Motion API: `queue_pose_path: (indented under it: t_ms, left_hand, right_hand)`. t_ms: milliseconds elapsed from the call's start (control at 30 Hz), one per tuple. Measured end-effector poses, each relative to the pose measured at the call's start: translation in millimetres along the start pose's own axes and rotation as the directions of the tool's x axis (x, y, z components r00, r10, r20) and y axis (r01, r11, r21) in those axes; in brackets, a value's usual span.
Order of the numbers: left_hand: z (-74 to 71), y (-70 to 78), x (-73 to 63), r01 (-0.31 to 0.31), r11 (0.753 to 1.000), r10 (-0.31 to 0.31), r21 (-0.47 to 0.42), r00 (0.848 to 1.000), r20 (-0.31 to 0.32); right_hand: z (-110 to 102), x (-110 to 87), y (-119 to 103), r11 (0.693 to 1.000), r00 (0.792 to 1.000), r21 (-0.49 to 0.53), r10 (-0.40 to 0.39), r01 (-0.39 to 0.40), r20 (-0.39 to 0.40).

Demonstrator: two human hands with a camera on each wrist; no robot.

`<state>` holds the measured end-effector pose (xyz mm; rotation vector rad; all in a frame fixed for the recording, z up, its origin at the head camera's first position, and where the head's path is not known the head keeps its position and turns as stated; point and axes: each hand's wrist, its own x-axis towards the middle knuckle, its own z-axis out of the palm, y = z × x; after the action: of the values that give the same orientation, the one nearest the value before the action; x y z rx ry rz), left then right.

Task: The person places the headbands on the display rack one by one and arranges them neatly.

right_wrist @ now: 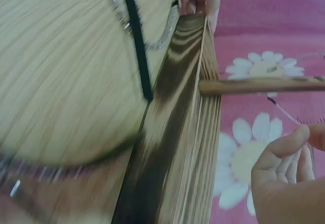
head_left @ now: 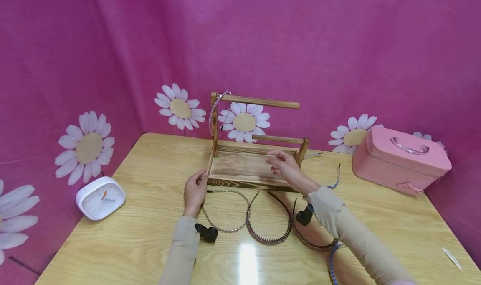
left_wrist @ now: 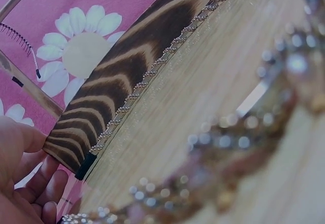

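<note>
My left hand [head_left: 196, 191] grips the front left corner of a wooden rack [head_left: 248, 184], which has a tray base and two bars. In the left wrist view, my fingers lie around its dark-grained end. A pink beaded headband [head_left: 214, 109] hangs at the left end of the upper bar [head_left: 263, 102]. Over the tray's right part, my right hand [head_left: 287, 168] hovers with loosely bent fingers and nothing in them. A clear beaded headband [head_left: 229, 231] lies in front of the rack, beside a dark toothed headband [head_left: 268, 240] and another toothed headband [head_left: 315, 247].
A blue headband [head_left: 332, 264] lies near the right forearm, and another blue headband [head_left: 332, 187] is partly hidden behind that arm. On the left stands a white clock [head_left: 100, 198]. A pink case [head_left: 400, 159] sits at the back right, with a white feather-like piece [head_left: 451, 258] nearer.
</note>
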<state>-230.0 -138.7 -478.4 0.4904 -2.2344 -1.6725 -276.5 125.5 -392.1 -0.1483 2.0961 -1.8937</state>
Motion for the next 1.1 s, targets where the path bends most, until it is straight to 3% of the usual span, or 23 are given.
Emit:
queue_pose_path:
  t_ms: [200,333,500,667,800,1000,1100]
  left_hand:
    - [-3.5,1.8,0.6,-0.004,1.0,0.004,0.009,1.0,-0.005]
    - [-2.8,2.1,0.9,0.009,1.0,-0.009,0.0,1.0,-0.017]
    - [0.3,1.4,0.5,0.032,0.999,-0.032,-0.005,0.999,-0.019]
    - [-0.2,0.9,1.3,0.036,0.999,-0.036,-0.004,0.999,-0.021]
    - [-1.3,0.0,2.5,0.03,1.0,-0.03,-0.004,0.999,-0.022]
    - [-0.6,-1.8,2.5,0.035,0.999,-0.035,0.0,0.999,-0.02]
    - [0.3,-1.8,1.6,0.041,0.999,-0.041,0.003,0.999,-0.015]
  right_hand:
    - [-38.5,-20.1,8.6,0.996,1.0,-0.089,0.007,-0.007,0.0]
    - [-64.7,-35.0,17.7,0.985,0.997,-0.171,0.029,-0.016,0.075]
    - [-99.4,-50.9,26.9,0.931,0.985,-0.363,0.043,0.022,0.168]
    - [-119.1,-54.3,34.7,0.821,0.99,-0.561,-0.029,0.104,0.141]
    - [-123.4,-49.8,44.0,0.708,0.986,-0.686,-0.123,0.168,0.115]
    - [-124.2,-39.1,58.6,0.479,0.961,-0.845,-0.244,0.236,0.13]
    - [-123.5,-35.2,63.5,0.418,0.948,-0.87,-0.281,0.263,0.152]
